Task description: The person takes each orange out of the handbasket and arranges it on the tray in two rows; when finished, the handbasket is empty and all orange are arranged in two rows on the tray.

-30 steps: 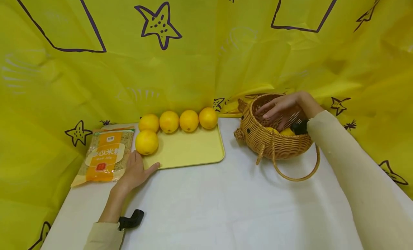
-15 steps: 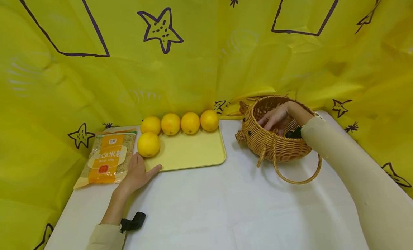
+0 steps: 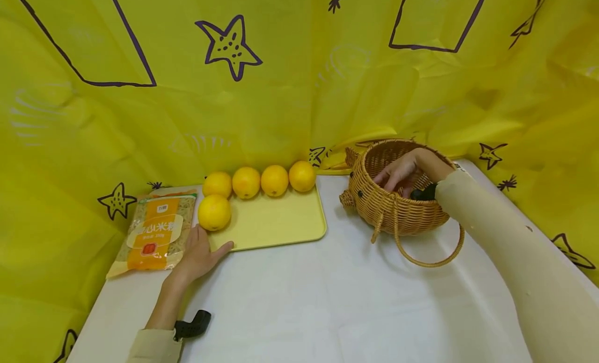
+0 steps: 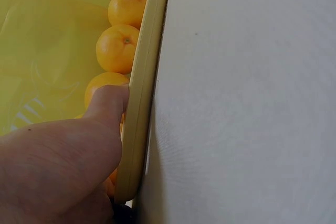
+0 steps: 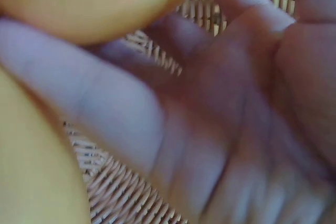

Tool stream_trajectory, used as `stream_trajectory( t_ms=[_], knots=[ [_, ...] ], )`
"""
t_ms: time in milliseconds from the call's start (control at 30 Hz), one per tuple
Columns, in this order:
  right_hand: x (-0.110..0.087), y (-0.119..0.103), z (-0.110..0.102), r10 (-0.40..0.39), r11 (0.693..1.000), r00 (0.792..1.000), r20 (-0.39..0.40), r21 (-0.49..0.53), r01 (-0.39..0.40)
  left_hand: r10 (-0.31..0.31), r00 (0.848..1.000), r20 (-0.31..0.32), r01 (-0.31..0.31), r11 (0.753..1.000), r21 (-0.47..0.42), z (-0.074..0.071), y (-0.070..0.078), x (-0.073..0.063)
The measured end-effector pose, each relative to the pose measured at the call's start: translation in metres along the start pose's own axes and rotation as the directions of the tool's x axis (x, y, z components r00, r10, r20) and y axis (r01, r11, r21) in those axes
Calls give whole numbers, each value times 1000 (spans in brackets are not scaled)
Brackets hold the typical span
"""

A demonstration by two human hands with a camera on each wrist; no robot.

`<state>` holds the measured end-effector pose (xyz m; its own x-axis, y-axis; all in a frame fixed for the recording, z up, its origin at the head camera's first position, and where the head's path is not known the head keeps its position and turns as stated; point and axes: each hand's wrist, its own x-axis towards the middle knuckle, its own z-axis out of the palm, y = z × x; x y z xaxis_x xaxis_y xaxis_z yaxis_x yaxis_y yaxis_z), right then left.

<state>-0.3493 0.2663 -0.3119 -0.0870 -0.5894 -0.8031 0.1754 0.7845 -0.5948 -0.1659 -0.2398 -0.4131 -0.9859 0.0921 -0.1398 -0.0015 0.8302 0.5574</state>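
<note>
In the head view, my left hand lies at the front left corner of the yellow tray. Its thumb touches the front rim while the fingers extend along the left side, close to the nearest orange; the left wrist view shows the thumb against the tray edge. My right hand is down inside the pig-shaped wicker basket. Up close in the right wrist view, its fingers curve around an orange, and another orange sits beside them. The basket wall hides the fingertips in the head view.
A row of several oranges lines the tray's back edge. Left of the tray lies a bag of rice noodles. The basket's handle hangs forward over the white tablecloth. A yellow patterned cloth stands behind.
My right hand has gone deeper into the basket, its fingers closing downward, then held nearly still. The left hand stays at the tray corner. The view has shifted slightly.
</note>
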Motion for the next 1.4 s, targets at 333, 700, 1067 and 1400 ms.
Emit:
stream_trajectory(
  t_ms=[333, 700, 1067, 1400],
  knots=[
    [-4, 4, 0, -1, 998, 990, -139, -55, -7, 11, 1000, -11, -11, 1000, -9, 1, -2, 0],
    [-41, -6, -1, -171, 985, 967, -191, -59, 162, 8, 1000, -7, -8, 1000, -15, 2, -5, 3],
    [-81, -4, 11, -476, 872, 756, -449, -129, 473, 0, 1000, -11, 0, 1000, -9, 2, -5, 6],
    [-65, -57, 78, -635, 390, 241, -734, -35, 920, 12, 1000, -21, -12, 1000, -2, 3, -6, 6]
  ],
)
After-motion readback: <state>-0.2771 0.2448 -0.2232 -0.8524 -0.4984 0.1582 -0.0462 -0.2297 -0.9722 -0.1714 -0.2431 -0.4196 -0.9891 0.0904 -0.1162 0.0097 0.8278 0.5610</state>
